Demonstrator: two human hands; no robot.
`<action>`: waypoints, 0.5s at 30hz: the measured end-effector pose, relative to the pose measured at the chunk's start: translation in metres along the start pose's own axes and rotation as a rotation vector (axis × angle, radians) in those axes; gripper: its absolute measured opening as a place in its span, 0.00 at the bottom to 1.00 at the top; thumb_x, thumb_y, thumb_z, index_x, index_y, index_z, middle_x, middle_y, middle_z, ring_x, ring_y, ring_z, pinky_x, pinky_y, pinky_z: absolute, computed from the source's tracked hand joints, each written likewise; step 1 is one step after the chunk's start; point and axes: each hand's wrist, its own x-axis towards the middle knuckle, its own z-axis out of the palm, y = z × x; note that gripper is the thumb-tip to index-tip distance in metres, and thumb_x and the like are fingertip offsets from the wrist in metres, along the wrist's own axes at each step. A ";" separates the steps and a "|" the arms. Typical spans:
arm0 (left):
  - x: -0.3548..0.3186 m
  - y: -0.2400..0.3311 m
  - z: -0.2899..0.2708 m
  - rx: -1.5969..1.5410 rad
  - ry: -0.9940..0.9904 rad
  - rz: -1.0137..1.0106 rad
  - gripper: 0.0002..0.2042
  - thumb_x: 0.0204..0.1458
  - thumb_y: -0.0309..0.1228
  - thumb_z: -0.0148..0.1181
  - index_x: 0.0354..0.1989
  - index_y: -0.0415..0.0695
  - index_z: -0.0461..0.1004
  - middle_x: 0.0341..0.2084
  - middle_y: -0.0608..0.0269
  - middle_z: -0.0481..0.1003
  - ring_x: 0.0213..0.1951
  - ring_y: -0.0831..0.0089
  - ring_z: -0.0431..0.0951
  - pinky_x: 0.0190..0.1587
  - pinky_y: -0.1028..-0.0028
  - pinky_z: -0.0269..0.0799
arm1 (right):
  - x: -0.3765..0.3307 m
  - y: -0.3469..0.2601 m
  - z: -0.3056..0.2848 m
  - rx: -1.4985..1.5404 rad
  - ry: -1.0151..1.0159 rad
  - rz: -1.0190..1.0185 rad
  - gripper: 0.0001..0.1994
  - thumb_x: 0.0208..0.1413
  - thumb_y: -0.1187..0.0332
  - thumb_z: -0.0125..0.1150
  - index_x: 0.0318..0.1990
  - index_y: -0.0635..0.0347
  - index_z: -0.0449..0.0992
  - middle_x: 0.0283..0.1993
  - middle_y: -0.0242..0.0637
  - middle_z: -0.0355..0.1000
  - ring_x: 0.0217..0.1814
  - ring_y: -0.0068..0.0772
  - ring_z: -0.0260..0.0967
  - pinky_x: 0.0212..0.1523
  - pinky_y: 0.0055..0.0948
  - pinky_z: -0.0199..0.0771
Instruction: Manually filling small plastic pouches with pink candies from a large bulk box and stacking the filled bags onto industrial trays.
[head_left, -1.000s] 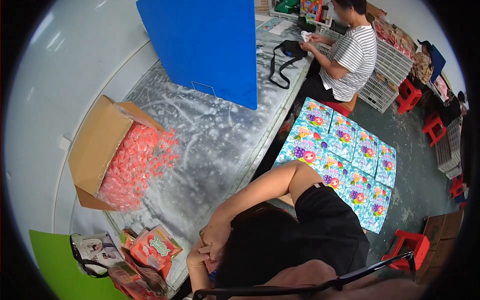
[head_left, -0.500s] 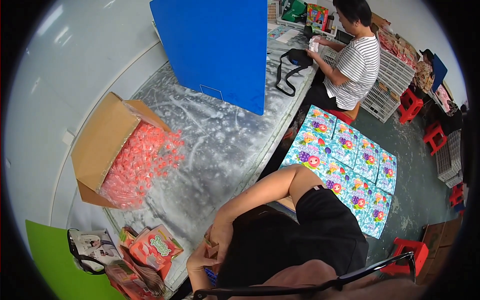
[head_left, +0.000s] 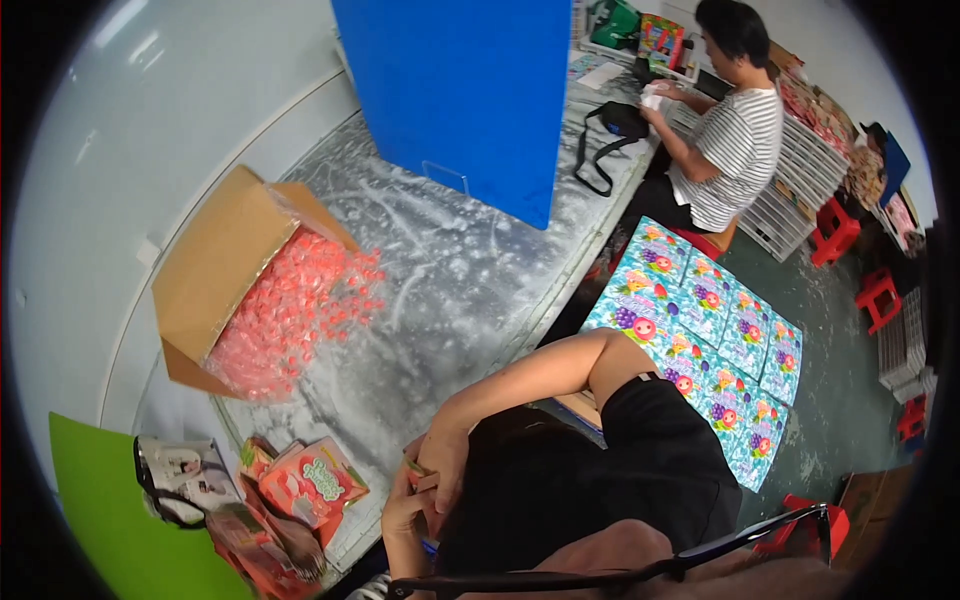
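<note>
My left hand [head_left: 402,507] and my right hand [head_left: 449,468] are together close to my body, beside the near edge of the table. Between their closed fingers shows part of a small orange-brown piece [head_left: 426,482] with a bit of green at its edge. Its full shape is hidden by the hands. Left of them, a pile of red printed pouches [head_left: 312,485] lies on the table corner. Farther up, a cardboard box [head_left: 217,270] lies on its side, with many small clear packets with red bits [head_left: 290,310] spilling out onto the grey table [head_left: 430,290].
A blue board [head_left: 465,100] stands across the table. Beyond it lies a black bag [head_left: 625,120], near a seated co-worker [head_left: 735,150] handling something white. Colourful printed boxes [head_left: 705,300] form a block on my right. A printed bag [head_left: 185,475] sits at the left, red stools [head_left: 833,233] at the right.
The table, board and co-worker have shifted a little to the right in the picture. My hands stay together, and slightly more of the orange-brown piece shows between the fingers.
</note>
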 end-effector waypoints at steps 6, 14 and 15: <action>0.005 0.009 -0.016 0.119 -0.090 0.077 0.43 0.35 0.26 0.62 0.67 0.34 0.56 0.56 0.54 0.68 0.58 0.69 0.69 0.62 0.70 0.61 | -0.005 0.010 -0.009 -0.114 0.083 0.129 0.20 0.60 0.48 0.58 0.52 0.48 0.79 0.47 0.39 0.78 0.50 0.35 0.74 0.50 0.34 0.73; -0.038 -0.041 -0.079 -0.082 0.454 0.392 0.29 0.41 0.23 0.60 0.57 0.38 0.67 0.49 0.65 0.71 0.53 0.74 0.69 0.59 0.73 0.61 | 0.032 0.097 -0.124 -0.273 0.882 0.267 0.19 0.57 0.56 0.64 0.51 0.55 0.78 0.50 0.44 0.76 0.53 0.39 0.74 0.55 0.35 0.73; -0.044 -0.044 -0.084 -0.102 0.467 0.382 0.29 0.41 0.23 0.60 0.58 0.38 0.66 0.49 0.65 0.71 0.53 0.74 0.69 0.59 0.72 0.61 | 0.047 0.127 -0.136 -0.537 0.943 0.283 0.20 0.55 0.58 0.64 0.54 0.54 0.76 0.56 0.44 0.72 0.58 0.42 0.70 0.59 0.40 0.69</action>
